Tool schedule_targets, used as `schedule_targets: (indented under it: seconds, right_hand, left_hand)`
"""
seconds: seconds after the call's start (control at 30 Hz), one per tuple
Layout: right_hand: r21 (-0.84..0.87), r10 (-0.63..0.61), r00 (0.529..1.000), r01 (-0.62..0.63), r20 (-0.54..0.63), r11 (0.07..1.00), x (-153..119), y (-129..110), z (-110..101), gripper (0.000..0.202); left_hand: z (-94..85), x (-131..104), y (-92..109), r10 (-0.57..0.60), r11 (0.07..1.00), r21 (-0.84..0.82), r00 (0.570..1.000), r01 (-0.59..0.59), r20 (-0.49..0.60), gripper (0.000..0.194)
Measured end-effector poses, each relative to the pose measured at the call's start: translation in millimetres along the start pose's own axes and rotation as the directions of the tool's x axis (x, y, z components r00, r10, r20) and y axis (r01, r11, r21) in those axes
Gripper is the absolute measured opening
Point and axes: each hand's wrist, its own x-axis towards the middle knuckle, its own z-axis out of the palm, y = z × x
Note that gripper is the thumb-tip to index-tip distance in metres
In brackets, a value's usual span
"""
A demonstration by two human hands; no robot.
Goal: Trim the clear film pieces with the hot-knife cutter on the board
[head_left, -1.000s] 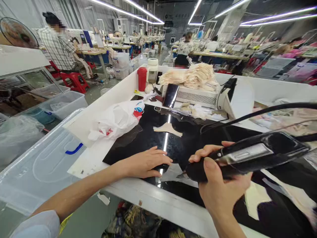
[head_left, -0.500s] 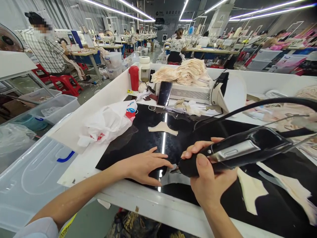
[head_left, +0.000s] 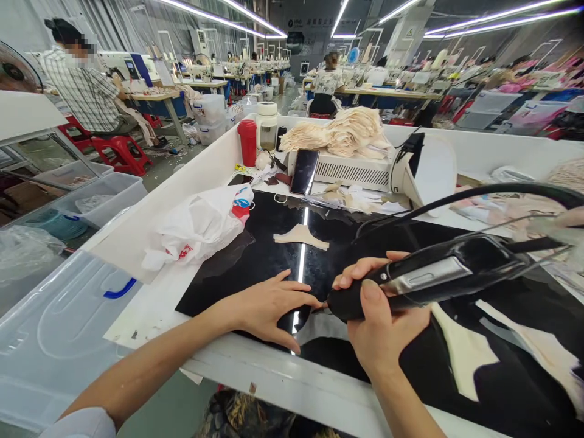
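My right hand (head_left: 383, 322) is wrapped round a black corded hand tool (head_left: 424, 277) with a silver lever along its side. Its thin metal tip points left, close to my left index fingertip. Fingers spread, my left hand (head_left: 269, 310) lies palm down on the shiny black sheet (head_left: 219, 286). Under the tip is a greyish translucent patch (head_left: 323, 328); I cannot tell whether it is a separate piece. A cream fabric piece (head_left: 301, 235) lies beyond my hands, and a larger cream cut piece (head_left: 463, 353) sits right of my right wrist.
A white plastic bag (head_left: 201, 225) lies at the left. Along the back stand a red cup (head_left: 247, 143), a propped phone (head_left: 305, 171) and stacked cream fabric (head_left: 340, 134). The tool's black cable (head_left: 483, 190) arches over the right side. Other people sit at sewing tables beyond.
The tool and my right hand have shifted very slightly left. My left hand has barely moved, its index fingertip now nearer the tool's tip. The view has shifted a little.
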Motion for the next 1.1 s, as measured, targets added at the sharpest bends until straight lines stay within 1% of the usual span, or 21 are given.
schedule_targets:
  seconds: [0.33,0.57,0.77,1.1]
  right_hand:
    - [0.012,-0.013,1.0,0.013,0.007,1.0,-1.1,3.0,-1.0,0.039]
    - [-0.002,-0.001,1.0,0.001,-0.016,1.0,-1.4,3.7,0.7,0.036]
    - [0.057,-0.018,0.999,0.016,0.038,0.998,-4.8,-3.5,-0.7,0.034]
    - [0.053,-0.012,0.999,0.01,0.04,0.999,-8.9,-3.1,0.7,0.033]
  left_hand:
    - [3.3,0.8,0.0,-0.018,1.0,-0.002,1.0,0.018,-0.007,0.08]
    - [4.2,1.4,-0.9,0.0,1.0,0.007,1.0,0.0,-0.025,0.08]
    - [3.7,1.6,-0.8,-0.001,1.0,0.014,1.0,0.001,-0.016,0.079]
    - [3.4,2.0,-1.1,-0.001,1.0,0.023,1.0,0.002,-0.015,0.079]
